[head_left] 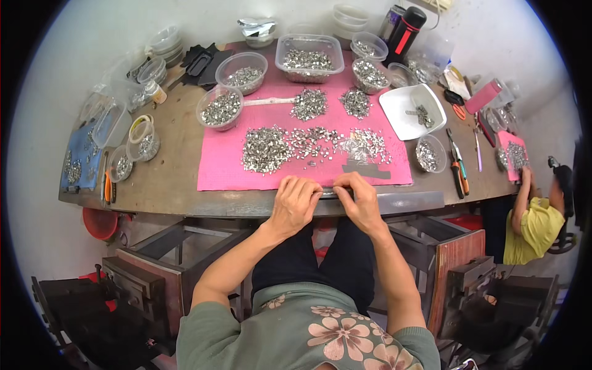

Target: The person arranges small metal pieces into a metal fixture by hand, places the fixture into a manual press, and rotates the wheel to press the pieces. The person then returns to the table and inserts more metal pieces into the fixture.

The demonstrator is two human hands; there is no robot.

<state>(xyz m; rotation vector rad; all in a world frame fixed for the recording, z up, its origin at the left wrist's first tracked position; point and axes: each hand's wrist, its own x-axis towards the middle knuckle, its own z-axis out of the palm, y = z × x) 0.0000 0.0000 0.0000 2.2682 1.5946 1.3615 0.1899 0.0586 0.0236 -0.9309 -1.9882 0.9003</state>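
At the front edge of the table, my left hand (296, 200) and my right hand (359, 200) are close together, fingers bent and pinched. A short, narrow metal strip (328, 192) runs between their fingertips; its ends are hidden by my fingers, and its exact kind is too small to tell. Just beyond my hands lies a pink mat (225, 169). On it are a dense heap of small silver metal pieces (266, 149), a looser spread of pieces (314, 143) and a pile beside a clear plastic bag (357, 148). A flat grey metal bar (410, 202) lies along the table edge by my right hand.
Clear tubs of metal pieces (308, 42) stand along the back. On the right are a white tray (394, 102), pliers (456, 163) and a black flask (407, 34). A blue mat (77, 157) lies far left. A person in yellow (536, 228) works at far right.
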